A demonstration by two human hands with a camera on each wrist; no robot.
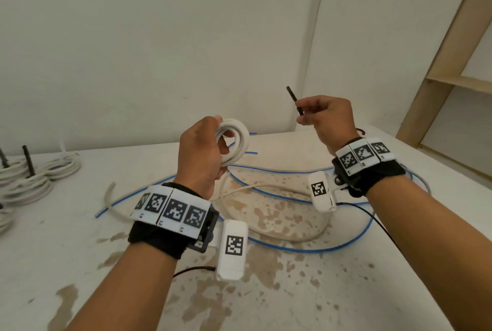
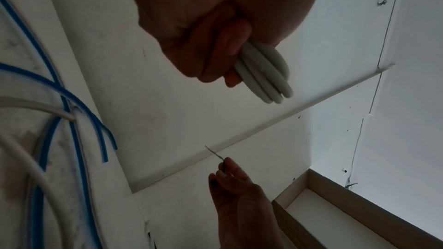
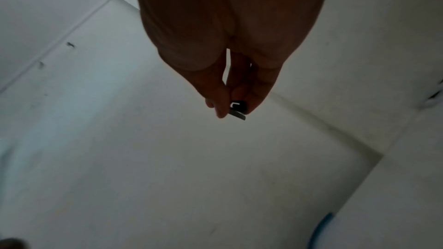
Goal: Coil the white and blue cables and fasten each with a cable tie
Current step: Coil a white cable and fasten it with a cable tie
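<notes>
The left hand (image 1: 202, 155) grips the coiled white cable (image 1: 234, 141) above the table (image 1: 80, 224) so its loops stay together, while the right hand (image 1: 326, 117) pinches a black cable tie (image 1: 294, 100) raised beside it, apparently ready for threading.

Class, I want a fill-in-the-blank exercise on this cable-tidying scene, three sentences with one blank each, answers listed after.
1. The left hand holds a coiled cable whose colour is ____.
2. The black cable tie is pinched by the ____ hand.
3. The loose thin cables lying on the table are white and ____.

Missing words: white; right; blue
</notes>
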